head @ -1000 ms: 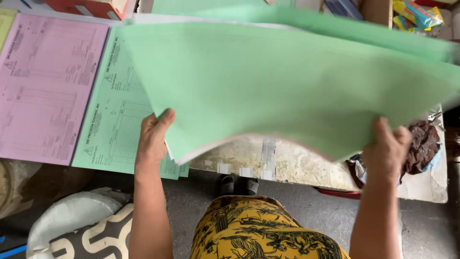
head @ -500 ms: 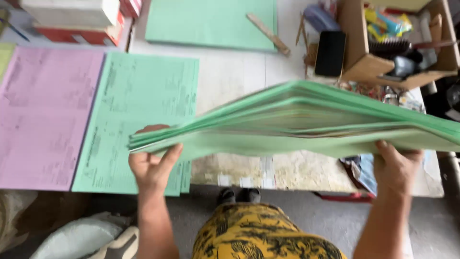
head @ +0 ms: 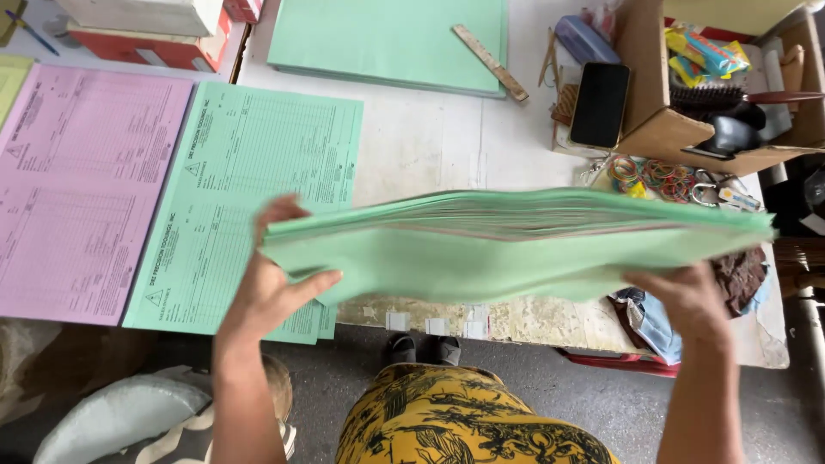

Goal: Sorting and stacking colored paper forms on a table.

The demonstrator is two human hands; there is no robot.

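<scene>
1. Over the near edge of the worktable (head: 430, 146), both hands are up and busy: the left hand (head: 277, 288) clamps the left end of a thick stack of green sheets (head: 516, 245), thumb curled over the front face, fingers behind
2. Across at the far end, the right hand (head: 687, 301) pinches the stack's lower right corner from beneath, fingers closed on the paper
3. That stack hangs in the air, clear of the tabletop, long axis running left to right between the two hands, edges fanned a little along the top
4. Neither hand is nearer than the other: each has an end, with the load slung level between them
5. Straight below and beyond the stack lies a bare patch of table, between the printed green form (head: 249, 198) by the left hand and the clutter on the right
6. Further left, a pink form (head: 86, 189) lies flush beside the green one
7. Toward the far edge sits another green pile (head: 387, 39) with a wooden ruler (head: 490, 62) touching its right side
8. Off to the right corner: a dark phone (head: 600, 103) leaning against a cardboard box (head: 687, 129), rubber bands (head: 653, 174) scattered just in front
</scene>
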